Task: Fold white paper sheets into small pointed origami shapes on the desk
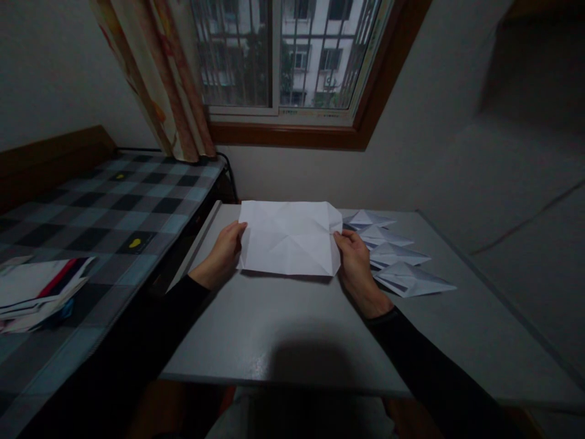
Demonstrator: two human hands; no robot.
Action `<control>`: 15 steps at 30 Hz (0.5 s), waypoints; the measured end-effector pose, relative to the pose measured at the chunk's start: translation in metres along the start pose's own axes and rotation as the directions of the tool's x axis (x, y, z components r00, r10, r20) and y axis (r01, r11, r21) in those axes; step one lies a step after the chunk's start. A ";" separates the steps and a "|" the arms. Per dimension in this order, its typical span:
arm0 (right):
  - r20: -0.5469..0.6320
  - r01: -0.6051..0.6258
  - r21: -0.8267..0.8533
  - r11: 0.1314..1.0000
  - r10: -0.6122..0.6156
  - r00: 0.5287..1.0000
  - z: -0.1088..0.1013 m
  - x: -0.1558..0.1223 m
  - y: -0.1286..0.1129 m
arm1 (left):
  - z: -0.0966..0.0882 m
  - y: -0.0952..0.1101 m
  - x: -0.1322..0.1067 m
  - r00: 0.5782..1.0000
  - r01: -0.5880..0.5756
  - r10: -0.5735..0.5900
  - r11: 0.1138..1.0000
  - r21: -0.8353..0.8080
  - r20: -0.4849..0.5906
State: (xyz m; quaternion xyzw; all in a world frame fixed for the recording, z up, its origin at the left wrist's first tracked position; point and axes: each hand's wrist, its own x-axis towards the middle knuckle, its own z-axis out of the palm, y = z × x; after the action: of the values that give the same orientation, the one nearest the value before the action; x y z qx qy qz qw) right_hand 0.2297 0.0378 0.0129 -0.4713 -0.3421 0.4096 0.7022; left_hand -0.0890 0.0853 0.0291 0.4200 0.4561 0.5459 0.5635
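A creased white sheet of paper (289,236) is held just above the grey table (274,329), its far edge lifted. My left hand (223,255) pinches its left edge, fingers closed on the paper. My right hand (355,263) pinches the right edge, thumb on top near the upper right corner. Both arms wear dark sleeves. To the right of my right hand lie several folded white paper shapes (397,256) in a row on the table.
A bed with a checked blue and black cover (114,207) stands at the left, with a stack of papers (36,292) on it. A window (283,55) and a patterned curtain (159,79) are behind the table. A wall runs along the right.
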 end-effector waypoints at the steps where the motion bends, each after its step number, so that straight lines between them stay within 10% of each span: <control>1: 0.004 -0.004 -0.039 0.999 0.004 1.000 -0.001 0.001 0.002 | -0.008 0.002 0.004 1.000 -0.003 0.005 0.998 0.065 -0.029; 6: 0.103 0.045 -0.255 0.966 -0.019 0.995 -0.002 -0.003 0.010 | -0.039 0.011 0.012 0.993 -0.089 0.116 0.853 0.515 -0.019; 15: 0.195 0.197 -0.496 0.846 -0.112 0.974 -0.004 -0.009 0.012 | -0.037 0.024 -0.009 0.945 -0.118 0.321 0.144 0.982 0.066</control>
State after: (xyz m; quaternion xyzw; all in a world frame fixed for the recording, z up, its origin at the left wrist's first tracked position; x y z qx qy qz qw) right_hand 0.2264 0.0309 0.0000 -0.5777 -0.5303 0.2820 0.5527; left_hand -0.1306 0.0766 0.0447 0.6983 0.6748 0.2354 0.0401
